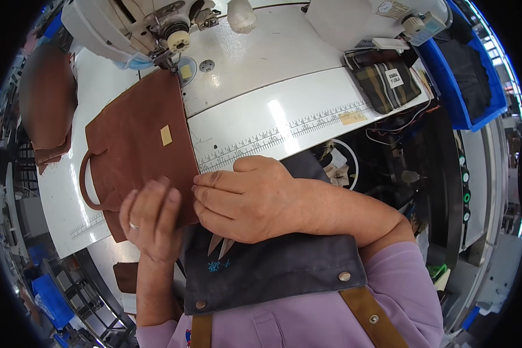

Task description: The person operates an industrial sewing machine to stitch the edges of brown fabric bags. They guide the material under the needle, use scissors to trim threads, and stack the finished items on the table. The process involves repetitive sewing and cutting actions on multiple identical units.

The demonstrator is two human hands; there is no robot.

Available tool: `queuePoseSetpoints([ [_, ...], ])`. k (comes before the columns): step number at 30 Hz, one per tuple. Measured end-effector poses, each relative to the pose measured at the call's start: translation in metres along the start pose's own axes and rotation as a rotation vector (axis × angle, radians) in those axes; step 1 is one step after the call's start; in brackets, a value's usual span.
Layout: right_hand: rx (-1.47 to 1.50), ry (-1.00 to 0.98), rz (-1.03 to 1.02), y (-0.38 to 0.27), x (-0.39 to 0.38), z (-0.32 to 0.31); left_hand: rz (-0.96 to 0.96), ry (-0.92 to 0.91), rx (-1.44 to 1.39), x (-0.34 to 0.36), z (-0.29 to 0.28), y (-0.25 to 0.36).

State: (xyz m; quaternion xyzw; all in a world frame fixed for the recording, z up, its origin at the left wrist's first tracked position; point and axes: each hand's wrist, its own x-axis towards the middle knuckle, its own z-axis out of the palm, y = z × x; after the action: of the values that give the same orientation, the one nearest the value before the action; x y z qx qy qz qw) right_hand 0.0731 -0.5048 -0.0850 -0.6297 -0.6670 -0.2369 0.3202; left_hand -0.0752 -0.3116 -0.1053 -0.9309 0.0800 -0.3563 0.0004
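Brown bag (pixel 136 127) lying on white table (pixel 243 110), far corner at sewing m/c (pixel 107 35) needle area.
R hand (pixel 249 197): fingers bent close together, tips at bag's R edge, scissor blades (pixel 214 245) poking out below palm; can't tell what's gripped. L hand (pixel 151 217): half-curled over bag's near end, motion-blurred, so contact/hold unclear.
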Motion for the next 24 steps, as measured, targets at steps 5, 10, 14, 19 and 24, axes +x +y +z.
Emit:
queuePoseSetpoints([
  [5, 0.058, 0.015, 0.052, -0.001, 0.003, 0.002, -0.156, -0.177, 0.165, 0.024, -0.025, -0.011],
  [10, 0.093, -0.059, 0.075, -0.002, -0.006, 0.008, -0.034, -0.345, 0.055, 0.016, -0.029, -0.019],
  [14, 0.078, -0.037, 0.081, -0.004, -0.012, 0.02, -0.066, -0.499, -0.106, 0.01, -0.029, -0.022],
  [19, 0.127, -0.148, 0.081, -0.002, -0.012, 0.014, -0.105, -0.66, -0.246, 0.027, -0.044, -0.024],
  [24, 0.129, -0.147, 0.091, 0.002, -0.015, 0.009, -0.086, -0.884, -0.573, 0.066, -0.064, -0.038],
])
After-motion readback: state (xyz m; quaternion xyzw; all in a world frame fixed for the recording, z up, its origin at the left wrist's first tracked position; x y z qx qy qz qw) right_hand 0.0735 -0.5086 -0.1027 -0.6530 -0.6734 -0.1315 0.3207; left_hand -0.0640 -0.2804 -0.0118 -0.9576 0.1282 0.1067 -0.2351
